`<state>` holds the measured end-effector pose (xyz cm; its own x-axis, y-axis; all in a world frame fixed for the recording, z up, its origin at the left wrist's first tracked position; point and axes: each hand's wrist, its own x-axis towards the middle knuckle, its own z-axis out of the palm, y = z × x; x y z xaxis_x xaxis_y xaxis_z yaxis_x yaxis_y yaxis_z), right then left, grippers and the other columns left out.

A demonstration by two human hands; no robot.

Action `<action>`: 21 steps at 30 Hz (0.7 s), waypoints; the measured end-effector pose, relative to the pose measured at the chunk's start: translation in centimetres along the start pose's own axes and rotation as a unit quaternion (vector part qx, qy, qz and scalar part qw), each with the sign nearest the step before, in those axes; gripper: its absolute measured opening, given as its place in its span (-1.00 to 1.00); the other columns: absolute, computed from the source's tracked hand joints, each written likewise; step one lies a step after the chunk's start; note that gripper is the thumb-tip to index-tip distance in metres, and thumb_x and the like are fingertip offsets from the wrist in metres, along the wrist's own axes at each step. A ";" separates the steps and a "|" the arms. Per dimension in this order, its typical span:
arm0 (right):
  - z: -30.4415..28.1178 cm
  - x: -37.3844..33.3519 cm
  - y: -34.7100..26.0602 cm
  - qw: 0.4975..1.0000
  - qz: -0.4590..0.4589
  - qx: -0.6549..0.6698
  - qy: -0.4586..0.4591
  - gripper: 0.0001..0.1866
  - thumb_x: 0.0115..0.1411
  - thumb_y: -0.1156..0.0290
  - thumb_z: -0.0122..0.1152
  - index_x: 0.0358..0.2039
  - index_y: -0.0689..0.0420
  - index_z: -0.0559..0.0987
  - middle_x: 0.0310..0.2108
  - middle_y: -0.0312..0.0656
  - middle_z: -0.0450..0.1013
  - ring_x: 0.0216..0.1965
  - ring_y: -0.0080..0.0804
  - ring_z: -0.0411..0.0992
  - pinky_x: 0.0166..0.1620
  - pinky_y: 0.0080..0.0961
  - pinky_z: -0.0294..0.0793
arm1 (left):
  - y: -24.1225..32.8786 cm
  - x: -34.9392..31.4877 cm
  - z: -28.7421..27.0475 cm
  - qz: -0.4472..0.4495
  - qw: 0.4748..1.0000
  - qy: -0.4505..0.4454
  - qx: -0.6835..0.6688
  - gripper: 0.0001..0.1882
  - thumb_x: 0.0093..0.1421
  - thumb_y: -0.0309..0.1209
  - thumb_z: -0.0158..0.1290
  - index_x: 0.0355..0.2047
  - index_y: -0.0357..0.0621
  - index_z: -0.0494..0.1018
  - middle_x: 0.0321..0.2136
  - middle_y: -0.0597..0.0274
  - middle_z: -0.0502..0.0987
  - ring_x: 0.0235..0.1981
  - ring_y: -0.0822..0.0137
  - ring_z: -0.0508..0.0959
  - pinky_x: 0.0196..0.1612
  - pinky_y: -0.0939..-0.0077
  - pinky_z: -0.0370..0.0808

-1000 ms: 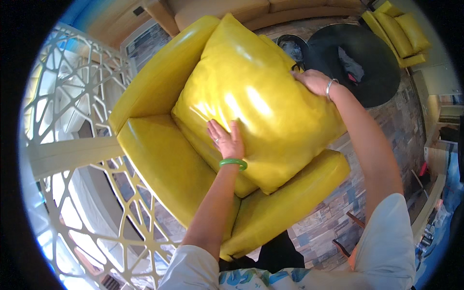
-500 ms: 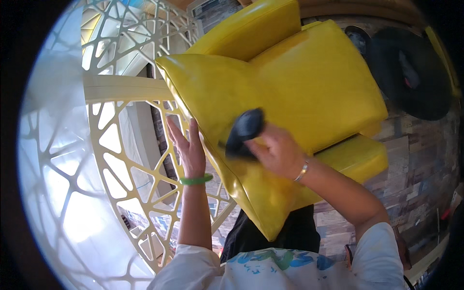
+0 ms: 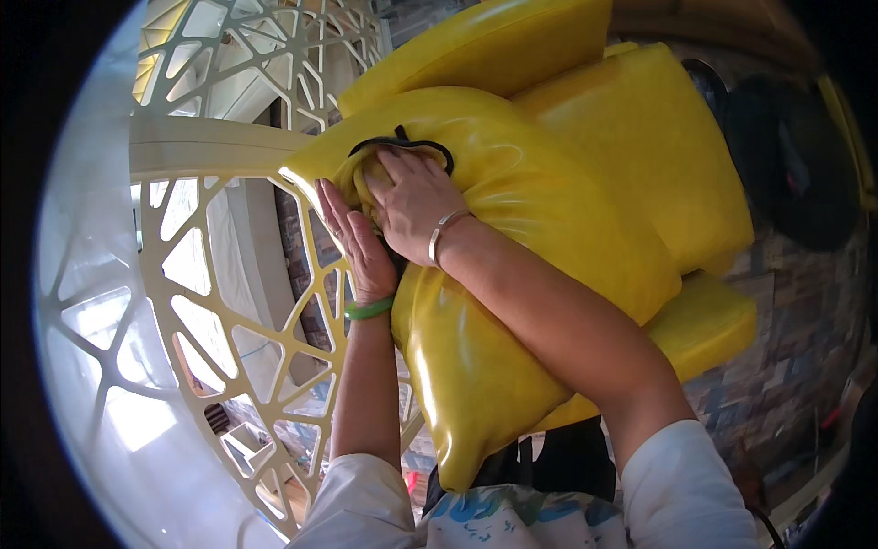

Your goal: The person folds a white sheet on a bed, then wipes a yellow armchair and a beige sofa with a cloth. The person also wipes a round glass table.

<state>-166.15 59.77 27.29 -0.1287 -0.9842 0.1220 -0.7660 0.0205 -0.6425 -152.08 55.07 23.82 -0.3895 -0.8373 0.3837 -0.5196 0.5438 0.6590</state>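
A yellow leather-look armchair (image 3: pixel 604 156) stands before me, its soft backrest (image 3: pixel 549 220) nearest. My right hand (image 3: pixel 416 197) presses a black-edged cloth (image 3: pixel 444 151) into the top of the backrest, near its left edge. Beneath the fingers the cloth shows a yellowish side, and a short black tab sticks up from its rim. Creases spread across the cover from that spot. Along the backrest's left edge lies my left hand (image 3: pixel 361 242), fingers straight and holding nothing. Part of the cloth is hidden under my right hand.
A cream lattice partition (image 3: pixel 219 339) with a thick rail (image 3: pixel 210 146) runs close along the left. Beyond the seat on the right is a dark round stool or table (image 3: pixel 791 165) on the patchwork plank floor (image 3: pixel 777 339).
My right hand has moved forward and left with the dark thing, now pressed against the backrest. The cover has dented and creased. My left hand stays at the edge.
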 end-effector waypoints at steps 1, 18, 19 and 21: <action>0.4 -0.9 -0.5 1.000 -0.027 -0.014 0.008 -0.53 0.24 0.30 0.06 0.13 0.22 0.48 0.31 0.09 0.24 0.33 -0.03 0.19 0.38 -0.17 0.08 | -1.2 -0.2 -0.7 0.011 0.999 -0.029 0.014 -0.34 0.50 -0.10 -0.45 0.45 -0.28 -0.04 0.46 -0.10 -0.04 0.49 0.00 -0.12 0.47 0.15 -0.20; 0.9 -7.0 4.7 0.996 0.060 0.019 0.065 -0.39 0.33 0.24 -0.02 0.32 0.29 0.25 0.35 0.20 0.13 0.34 0.17 0.12 0.39 -0.05 0.03 | 3.1 -3.0 -0.8 0.070 0.981 -0.122 0.131 -0.22 0.20 -0.40 -0.02 0.44 -0.14 0.05 0.48 -0.05 -0.10 0.50 -0.09 -0.17 0.44 -0.18 -0.31; 1.1 -7.5 3.1 0.997 0.027 0.038 0.063 -0.39 0.34 0.24 -0.03 0.31 0.30 0.25 0.36 0.21 0.12 0.35 0.17 0.11 0.39 -0.05 0.04 | 2.5 -3.5 -1.3 0.051 0.983 -0.124 0.122 -0.19 0.11 -0.45 -0.03 0.42 -0.18 0.07 0.47 -0.07 -0.08 0.49 -0.16 -0.17 0.45 -0.19 -0.31; 1.7 -6.1 1.3 0.996 -0.008 0.068 0.051 -0.41 0.34 0.21 -0.02 0.29 0.28 0.29 0.35 0.20 0.15 0.35 0.13 0.12 0.38 -0.05 0.08 | -0.3 -5.2 -2.5 0.098 0.974 -0.142 0.149 -0.23 0.19 -0.32 0.02 0.38 -0.31 0.08 0.43 -0.21 -0.03 0.45 -0.28 -0.10 0.43 -0.19 -0.27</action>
<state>-165.33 65.46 24.41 -0.1848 -0.9612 0.2047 -0.6772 -0.0264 -0.7353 -148.05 59.10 23.25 -0.6757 -0.6892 0.2617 -0.5953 0.7195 0.3577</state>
